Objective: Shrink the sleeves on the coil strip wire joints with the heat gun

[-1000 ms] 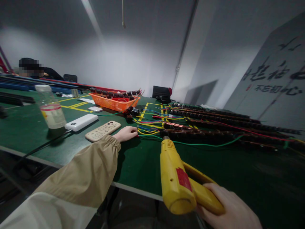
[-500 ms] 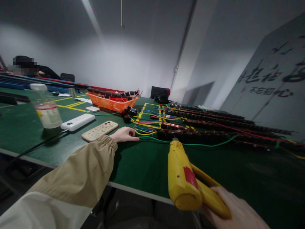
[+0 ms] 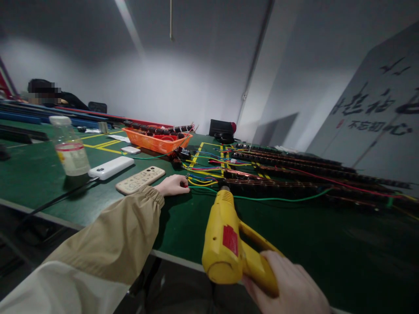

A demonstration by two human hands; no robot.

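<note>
My right hand (image 3: 288,288) grips the handle of a yellow heat gun (image 3: 225,242) at the bottom of the view, its nozzle aimed at the near end of a long dark component strip (image 3: 275,187). My left hand (image 3: 172,185), in a tan sleeve, rests on the green table (image 3: 196,222) with fingers curled, pinching the coloured wires (image 3: 201,179) at the strip's left end. A green wire (image 3: 278,199) runs along the table in front of the strip.
A beige remote (image 3: 140,179), a white power bank (image 3: 111,168) and a plastic bottle (image 3: 69,146) lie left of my left hand. An orange basket (image 3: 157,140) of parts stands behind. More dark strips (image 3: 294,159) stretch to the right. Another person sits far left.
The heat gun and my right hand have swung left, with the nozzle now nearer the strip's end. My left hand has stayed on the wires.
</note>
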